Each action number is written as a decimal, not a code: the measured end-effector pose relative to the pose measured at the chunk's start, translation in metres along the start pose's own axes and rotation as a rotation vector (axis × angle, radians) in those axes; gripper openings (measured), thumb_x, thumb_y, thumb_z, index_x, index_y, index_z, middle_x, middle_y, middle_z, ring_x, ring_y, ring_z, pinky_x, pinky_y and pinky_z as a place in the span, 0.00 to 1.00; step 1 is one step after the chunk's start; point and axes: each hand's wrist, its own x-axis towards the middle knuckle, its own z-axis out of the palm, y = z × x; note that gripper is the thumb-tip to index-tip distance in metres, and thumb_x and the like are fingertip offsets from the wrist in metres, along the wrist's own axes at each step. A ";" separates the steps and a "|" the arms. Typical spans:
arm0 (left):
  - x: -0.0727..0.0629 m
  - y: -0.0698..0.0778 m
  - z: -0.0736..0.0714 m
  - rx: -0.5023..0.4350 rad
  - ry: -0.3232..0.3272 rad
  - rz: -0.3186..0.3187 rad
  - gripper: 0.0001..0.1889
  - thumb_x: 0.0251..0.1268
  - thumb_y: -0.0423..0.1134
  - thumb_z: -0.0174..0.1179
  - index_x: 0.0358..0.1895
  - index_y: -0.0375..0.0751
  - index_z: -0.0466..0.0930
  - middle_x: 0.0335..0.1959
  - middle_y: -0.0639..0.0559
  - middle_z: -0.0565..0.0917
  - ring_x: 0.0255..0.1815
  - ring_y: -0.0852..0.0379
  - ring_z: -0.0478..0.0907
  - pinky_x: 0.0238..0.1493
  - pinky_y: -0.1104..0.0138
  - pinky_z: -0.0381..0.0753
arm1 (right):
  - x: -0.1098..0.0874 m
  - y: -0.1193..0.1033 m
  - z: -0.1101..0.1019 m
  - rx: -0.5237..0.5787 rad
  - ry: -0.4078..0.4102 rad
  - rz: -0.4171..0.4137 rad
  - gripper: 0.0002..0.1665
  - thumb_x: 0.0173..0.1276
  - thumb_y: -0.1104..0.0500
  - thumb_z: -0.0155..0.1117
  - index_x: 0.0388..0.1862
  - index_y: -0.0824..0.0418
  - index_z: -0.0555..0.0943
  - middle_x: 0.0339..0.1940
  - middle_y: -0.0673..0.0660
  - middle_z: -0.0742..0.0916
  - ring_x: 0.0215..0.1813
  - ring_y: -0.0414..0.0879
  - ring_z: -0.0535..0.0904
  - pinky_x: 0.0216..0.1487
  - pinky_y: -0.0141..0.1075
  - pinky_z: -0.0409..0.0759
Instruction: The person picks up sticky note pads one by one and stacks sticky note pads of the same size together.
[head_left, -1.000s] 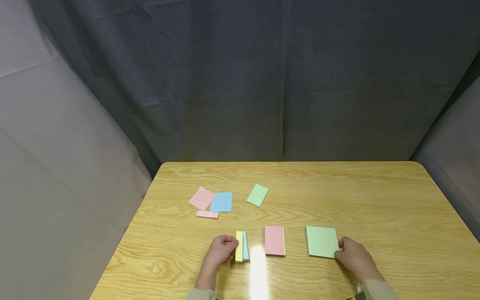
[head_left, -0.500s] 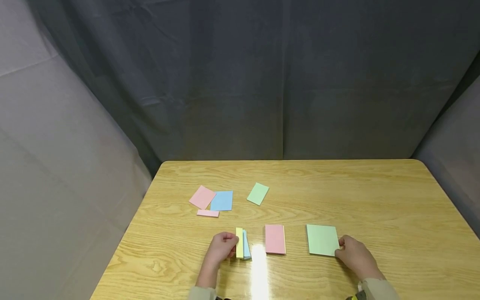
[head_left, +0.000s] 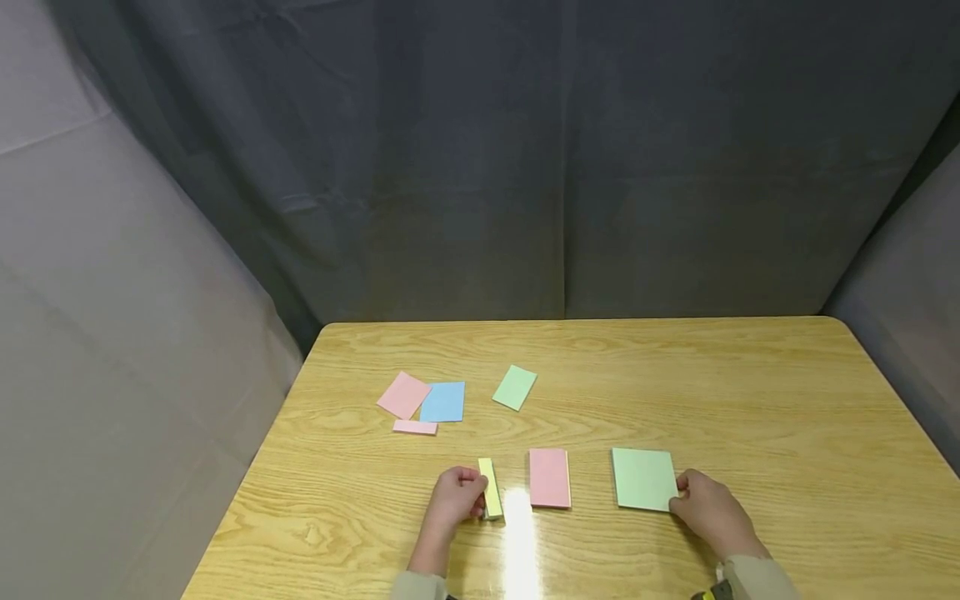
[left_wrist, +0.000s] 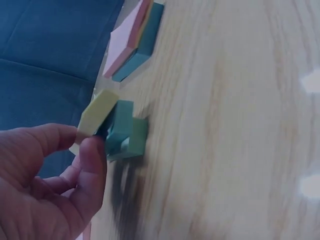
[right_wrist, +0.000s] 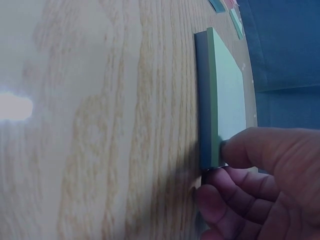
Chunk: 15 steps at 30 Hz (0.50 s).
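My left hand [head_left: 454, 497] pinches a narrow yellow sticky note pad [left_wrist: 96, 114] between thumb and fingertips. The yellow pad is tilted over a small stack of narrow blue and green pads [left_wrist: 131, 132] on the table, overlapping it in the left wrist view. On the right, my right hand [head_left: 707, 510] grips the near right corner of a square green sticky note pad [head_left: 645, 479], thumb on top. Beneath that green pad lies a blue pad [right_wrist: 204, 100], their edges lined up. Between the hands sits a pink pad [head_left: 550, 478] on top of yellow and blue-green ones.
Farther back on the wooden table [head_left: 712, 383] lie a pink square pad [head_left: 403, 395], a blue pad [head_left: 443, 402], a narrow pink pad [head_left: 415, 427] and a tilted green pad [head_left: 514, 388]. Dark cloth [head_left: 465, 167] hangs behind the table.
My left hand has moved slightly right with the yellow pad, which now covers the narrow blue pad in the head view and leans at an angle. The right hand stays at the green pad.
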 end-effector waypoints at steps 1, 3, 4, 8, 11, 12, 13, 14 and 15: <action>0.000 0.000 0.001 0.007 0.007 0.001 0.08 0.60 0.31 0.52 0.37 0.27 0.71 0.19 0.50 0.72 0.17 0.61 0.69 0.20 0.71 0.74 | 0.000 0.000 0.000 0.002 0.001 0.001 0.17 0.54 0.64 0.55 0.40 0.76 0.70 0.27 0.56 0.78 0.30 0.48 0.70 0.32 0.44 0.71; 0.000 0.000 0.001 0.030 0.024 0.005 0.07 0.59 0.31 0.52 0.36 0.27 0.71 0.19 0.50 0.72 0.17 0.61 0.69 0.20 0.70 0.75 | 0.000 0.000 0.001 0.007 0.002 0.001 0.17 0.54 0.65 0.55 0.40 0.76 0.70 0.27 0.55 0.77 0.29 0.48 0.70 0.32 0.43 0.71; 0.000 0.000 0.002 0.047 0.031 0.008 0.07 0.59 0.31 0.52 0.36 0.28 0.71 0.19 0.50 0.72 0.17 0.61 0.70 0.20 0.70 0.75 | 0.000 0.000 0.001 0.009 0.002 0.000 0.17 0.54 0.65 0.55 0.40 0.76 0.70 0.27 0.55 0.77 0.29 0.48 0.70 0.32 0.43 0.71; -0.002 -0.001 0.003 0.144 0.075 0.032 0.08 0.59 0.32 0.54 0.37 0.29 0.70 0.22 0.48 0.73 0.17 0.59 0.70 0.19 0.68 0.75 | -0.001 0.000 0.001 0.012 0.004 0.000 0.17 0.54 0.65 0.55 0.40 0.75 0.71 0.27 0.55 0.77 0.29 0.48 0.71 0.32 0.44 0.71; -0.004 0.000 0.007 0.264 0.149 0.083 0.13 0.58 0.34 0.56 0.40 0.28 0.68 0.24 0.48 0.72 0.17 0.59 0.69 0.17 0.68 0.73 | 0.000 0.001 0.001 0.007 0.002 -0.002 0.17 0.54 0.64 0.55 0.40 0.75 0.70 0.27 0.56 0.78 0.30 0.48 0.71 0.32 0.44 0.71; -0.005 0.000 0.009 0.306 0.176 0.104 0.15 0.58 0.36 0.57 0.41 0.27 0.68 0.24 0.47 0.72 0.17 0.58 0.68 0.16 0.67 0.71 | 0.000 0.001 0.000 0.005 0.002 -0.003 0.17 0.54 0.64 0.55 0.40 0.75 0.70 0.27 0.56 0.78 0.30 0.48 0.71 0.32 0.44 0.71; -0.005 0.001 0.012 0.359 0.204 0.127 0.18 0.57 0.38 0.58 0.43 0.26 0.67 0.25 0.46 0.71 0.17 0.57 0.68 0.16 0.67 0.70 | 0.000 0.001 0.000 0.004 0.001 -0.004 0.17 0.54 0.64 0.55 0.40 0.75 0.70 0.27 0.56 0.78 0.30 0.48 0.71 0.32 0.44 0.71; -0.005 0.001 0.015 0.405 0.225 0.143 0.21 0.56 0.40 0.59 0.44 0.25 0.66 0.26 0.45 0.71 0.17 0.56 0.68 0.15 0.67 0.69 | 0.000 0.001 0.000 0.005 -0.001 -0.004 0.17 0.54 0.64 0.55 0.41 0.75 0.70 0.28 0.56 0.78 0.30 0.48 0.71 0.32 0.44 0.71; -0.005 0.002 0.018 0.453 0.245 0.158 0.24 0.55 0.41 0.61 0.45 0.24 0.64 0.27 0.43 0.71 0.18 0.55 0.68 0.15 0.67 0.69 | 0.000 0.001 0.000 0.005 -0.002 -0.005 0.18 0.54 0.64 0.55 0.41 0.76 0.70 0.28 0.56 0.78 0.30 0.48 0.72 0.32 0.44 0.71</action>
